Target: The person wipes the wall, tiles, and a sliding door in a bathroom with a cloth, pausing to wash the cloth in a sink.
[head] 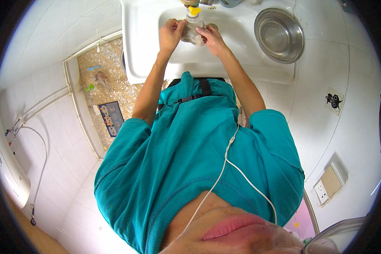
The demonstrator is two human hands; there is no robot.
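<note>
My left hand (171, 35) pinches one side of a wet, greyish cloth-like piece (192, 33) between thumb and fingers. On its other side, my right hand (213, 38) grips the same piece, which is stretched between both hands. Directly above it is a tap with a yellow part (194, 11) and a clear spout end (193, 18). Both hands are over the bowl of a white ceramic washbasin (238, 62). What exactly the grey piece is, I cannot tell.
A round stainless steel bowl (274, 35) rests on the washbasin's right side. Pipes (66, 71) run along the left wall. On the pebbled floor lie a patterned mat (111, 119), a blue item (93, 68) and a green item (89, 87). A white cable (226, 152) hangs down my shirt.
</note>
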